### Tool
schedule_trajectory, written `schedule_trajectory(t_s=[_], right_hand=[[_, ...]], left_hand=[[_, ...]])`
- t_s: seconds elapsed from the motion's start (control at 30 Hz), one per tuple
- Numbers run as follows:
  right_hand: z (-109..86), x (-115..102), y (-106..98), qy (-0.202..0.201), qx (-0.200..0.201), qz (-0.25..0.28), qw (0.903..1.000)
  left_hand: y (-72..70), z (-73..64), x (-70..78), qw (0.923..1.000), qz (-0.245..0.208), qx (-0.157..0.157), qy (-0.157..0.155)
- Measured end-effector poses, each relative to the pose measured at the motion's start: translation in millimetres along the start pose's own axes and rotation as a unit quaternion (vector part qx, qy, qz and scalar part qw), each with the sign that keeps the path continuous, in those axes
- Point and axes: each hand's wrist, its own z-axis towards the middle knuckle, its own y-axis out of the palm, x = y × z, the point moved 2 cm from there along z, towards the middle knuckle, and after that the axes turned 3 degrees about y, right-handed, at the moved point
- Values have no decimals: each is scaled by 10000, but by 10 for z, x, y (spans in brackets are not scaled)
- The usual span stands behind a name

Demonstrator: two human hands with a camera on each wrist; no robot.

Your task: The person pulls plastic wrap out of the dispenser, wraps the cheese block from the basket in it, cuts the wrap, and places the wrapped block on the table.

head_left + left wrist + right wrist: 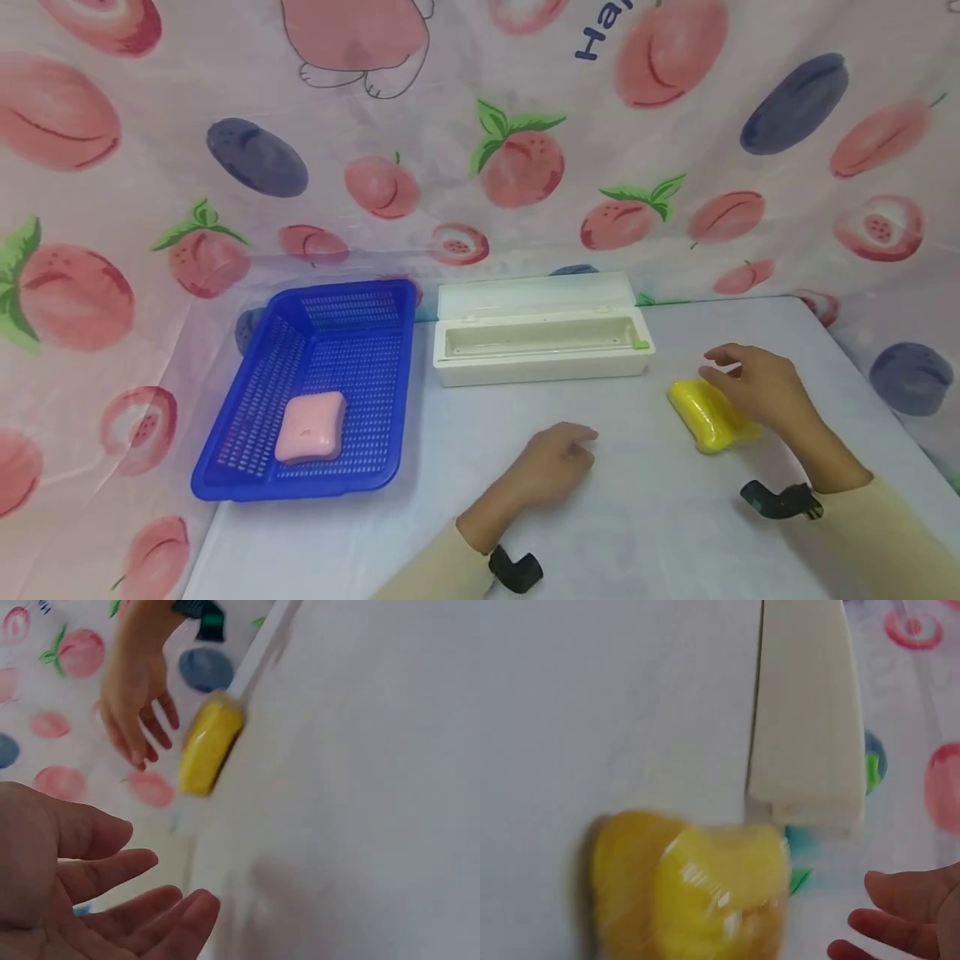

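Observation:
Just above a yellow packet (708, 415) in shiny clear wrap hovers my right hand (761, 387), its fingers loosely bent. In the right wrist view the packet (697, 889) is blurred, with the fingers (892, 930) apart from it and nothing in them. My left hand (551, 462) is over the white table in front of the long white box (543, 367). The left wrist view shows that hand (97, 877) with relaxed, spread fingers and nothing held. The white box's lid (536, 296) stands open at the back, and a green tab sits at its right end.
A blue plastic basket (405, 400) stands on the left of the table (622, 517), holding a pink rounded box-like piece (311, 427). Behind the table hangs a fruit-patterned cloth (450, 125). The table's right edge runs beyond the yellow packet.

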Motion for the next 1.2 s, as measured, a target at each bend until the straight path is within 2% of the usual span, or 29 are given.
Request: schedule_trajectory(t_s=[0.07,0.13,0.2,0.23,0.3,0.33,0.4,0.5,0.53,0.6,0.77,0.9,1.07,1.2], right_hand=[[-1,-189,-22,-264,184,-82,9994],[23,-392,-30,-566,310,-137,9978],[70,-602,-20,-906,330,-128,9953],[105,-705,-5,-1111,305,-136,9932],[203,-886,50,-1579,248,-171,9870],[260,-963,85,-1791,150,-214,9835],[388,-1085,181,-2115,-152,-375,9765],[582,-1186,338,-2376,-769,-641,9662],[639,-1195,384,-2424,-971,-721,9626],[736,-1189,444,-2503,-1260,-758,9569],[841,-1098,456,-2509,-1457,-472,9558],[868,-1066,436,-2582,-1460,-199,9548],[931,-1080,404,-2728,-1511,27,9501],[952,-1106,373,-2602,-1617,151,9518]], left_hand=[[-226,9,5,9990,150,412,65],[-471,53,18,9942,469,954,173],[-709,119,20,9833,1006,1494,244],[-820,161,10,9753,1361,1715,283],[-1015,258,-30,9596,2052,1913,213],[-1094,312,-61,9543,2348,1842,135],[-1221,418,-132,9523,2690,1433,-109],[-1342,556,-249,9572,2777,633,-516],[-1371,591,-271,9598,2710,433,-591],[-1416,645,-301,9650,2513,228,-710],[-1526,678,-294,9743,2069,114,-879],[-1655,657,-321,9803,1687,245,-1001],[-1727,673,-338,9807,1723,219,-896],[-1730,708,-355,9802,1773,213,-851]])
